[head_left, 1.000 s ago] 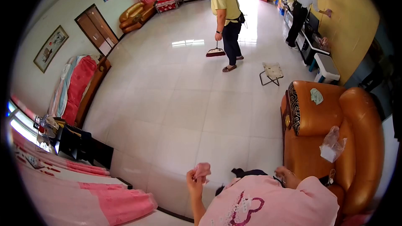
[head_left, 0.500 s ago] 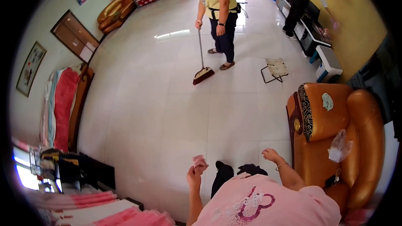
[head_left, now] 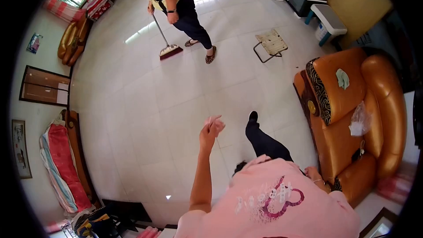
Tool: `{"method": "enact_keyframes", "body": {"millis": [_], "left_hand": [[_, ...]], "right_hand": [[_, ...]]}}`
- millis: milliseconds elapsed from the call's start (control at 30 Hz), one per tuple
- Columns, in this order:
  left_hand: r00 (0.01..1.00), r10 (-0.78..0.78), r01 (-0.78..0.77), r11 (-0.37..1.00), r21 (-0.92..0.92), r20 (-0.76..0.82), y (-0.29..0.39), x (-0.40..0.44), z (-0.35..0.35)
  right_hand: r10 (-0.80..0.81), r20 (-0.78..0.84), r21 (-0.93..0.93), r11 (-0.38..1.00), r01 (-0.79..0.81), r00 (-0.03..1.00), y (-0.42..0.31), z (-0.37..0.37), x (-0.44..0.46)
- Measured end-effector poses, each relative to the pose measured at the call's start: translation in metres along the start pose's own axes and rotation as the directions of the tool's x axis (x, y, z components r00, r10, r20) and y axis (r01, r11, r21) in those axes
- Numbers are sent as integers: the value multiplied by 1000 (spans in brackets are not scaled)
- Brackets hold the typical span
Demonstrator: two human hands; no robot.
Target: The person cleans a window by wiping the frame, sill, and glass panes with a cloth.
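Observation:
My left hand [head_left: 207, 137] is stretched forward over the tiled floor, its fingers closed on a crumpled pink cloth [head_left: 217, 125]. The cloth sticks out past the fingertips. Low at my side, my right hand [head_left: 312, 173] hangs close to the front of the brown leather sofa [head_left: 335, 147]. Its fingers are small and partly hidden, so their pose is unclear; a bracelet circles that wrist.
A co-worker in a yellow shirt [head_left: 165, 0] holds a broom [head_left: 170, 52] ahead. A folding stool [head_left: 272, 44] stands near the sofa. A green cloth [head_left: 342, 79] and a plastic bag [head_left: 360, 120] lie on the sofa. At left is a covered wooden seat [head_left: 66, 158].
My left hand has moved forward with the pink cloth, and my right hand has dropped back beside the sofa. One leg has stepped out. The view has turned and shifted.

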State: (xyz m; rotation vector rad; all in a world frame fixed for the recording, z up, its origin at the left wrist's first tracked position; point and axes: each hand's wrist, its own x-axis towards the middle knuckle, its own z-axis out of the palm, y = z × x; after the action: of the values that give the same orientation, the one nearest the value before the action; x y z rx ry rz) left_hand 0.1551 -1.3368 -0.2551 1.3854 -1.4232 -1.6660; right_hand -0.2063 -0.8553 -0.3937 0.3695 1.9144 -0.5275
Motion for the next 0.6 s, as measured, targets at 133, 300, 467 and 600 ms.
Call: {"method": "enact_keyframes", "body": {"millis": [133,300,467,600], "left_hand": [[991,-75,71,997,-38,-115,-7,85,44],[984,-158,142,975,171,84,38,162,65],[988,-116,110,992,63,105,77,261,63],[997,-74,74,997,-16,17,102,351,62]], "right_hand": [[-230,166,-431,858,281,959,-77,-18,45],[-459,-17,-70,887,457,888,-259,14,97],[-637,92,-129,755,643,766,-508,89,59],[-634,191,-124,742,659,749,-640,146,78]]}}
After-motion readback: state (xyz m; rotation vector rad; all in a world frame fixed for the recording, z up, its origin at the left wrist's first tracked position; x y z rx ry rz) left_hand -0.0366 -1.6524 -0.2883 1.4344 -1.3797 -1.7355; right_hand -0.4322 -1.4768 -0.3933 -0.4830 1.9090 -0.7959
